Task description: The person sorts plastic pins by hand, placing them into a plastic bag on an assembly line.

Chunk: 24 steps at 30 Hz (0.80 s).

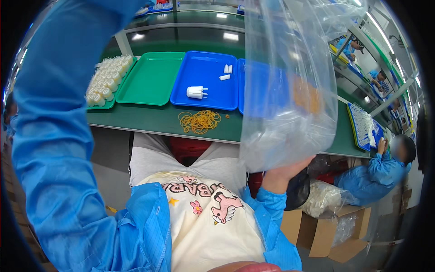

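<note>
A large clear plastic bag (290, 90) hangs upright in front of me, its upper end running out at the top of the view. Its lower end rests against my right hand (287, 174), whose fingers are closed on it and partly hidden behind the plastic. My left arm reaches up past the top edge, so the left hand is out of sight. Behind the bag lies a blue tray (206, 102) with a bundle of white pronged pieces (195, 92) and a few small white cylinders (225, 77). Yellow rubber bands (199, 121) lie in a loose pile before it.
A green tray (149, 77) sits left of the blue one, beside a tray of several off-white capped pieces (106, 81). Another blue tray shows through the bag. At right are trays of white parts (360, 124), a co-worker (374, 174) and an open cardboard box (326, 235).
</note>
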Each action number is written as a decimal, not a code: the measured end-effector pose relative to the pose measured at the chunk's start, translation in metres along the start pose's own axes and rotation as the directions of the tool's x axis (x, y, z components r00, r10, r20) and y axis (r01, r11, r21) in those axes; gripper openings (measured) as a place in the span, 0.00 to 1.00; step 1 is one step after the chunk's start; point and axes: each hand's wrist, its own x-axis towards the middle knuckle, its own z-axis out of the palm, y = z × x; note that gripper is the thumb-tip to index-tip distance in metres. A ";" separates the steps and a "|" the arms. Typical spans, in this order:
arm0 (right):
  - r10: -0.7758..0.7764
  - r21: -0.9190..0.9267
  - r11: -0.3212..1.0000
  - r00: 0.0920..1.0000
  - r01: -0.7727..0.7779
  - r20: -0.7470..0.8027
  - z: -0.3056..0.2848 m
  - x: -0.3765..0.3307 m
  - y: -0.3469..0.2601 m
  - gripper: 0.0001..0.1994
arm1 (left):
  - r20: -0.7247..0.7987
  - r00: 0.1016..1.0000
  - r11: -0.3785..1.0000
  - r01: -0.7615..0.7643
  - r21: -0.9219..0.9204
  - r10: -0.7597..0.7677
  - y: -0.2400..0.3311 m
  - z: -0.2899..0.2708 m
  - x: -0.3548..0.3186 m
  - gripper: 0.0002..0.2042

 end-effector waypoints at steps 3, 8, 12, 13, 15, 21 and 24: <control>-0.237 -0.415 0.904 0.931 0.106 -0.277 -0.016 0.017 -0.024 0.32 | -0.204 0.978 0.969 0.003 0.246 0.049 -0.097 0.032 -0.009 0.09; -0.196 -0.494 0.866 0.862 -0.070 -0.467 -0.084 0.019 -0.042 0.24 | 0.130 0.846 0.854 0.520 0.007 -0.517 -0.243 0.071 -0.086 0.11; -0.172 -0.508 0.859 0.903 -0.057 -0.393 -0.077 0.005 -0.054 0.25 | 0.422 0.594 0.723 0.624 0.295 -0.685 -0.267 0.076 -0.142 0.13; -0.174 -0.570 0.819 0.916 -0.070 -0.361 -0.068 0.003 -0.056 0.27 | 0.393 0.656 0.764 0.578 0.288 -0.645 -0.270 0.077 -0.151 0.17; -0.185 -0.632 0.771 0.923 -0.076 -0.337 -0.063 -0.001 -0.054 0.29 | 0.377 0.709 0.803 0.527 0.279 -0.596 -0.277 0.080 -0.163 0.21; -0.341 -0.988 0.114 0.938 0.104 0.059 -0.080 -0.027 -0.036 0.35 | 0.831 0.511 0.975 0.148 0.168 -0.220 -0.251 0.098 -0.205 0.34; -0.393 -0.985 -0.140 0.907 0.105 0.152 -0.084 -0.028 -0.042 0.25 | 0.934 0.347 0.761 0.627 -0.165 -0.083 -0.190 0.094 -0.210 0.29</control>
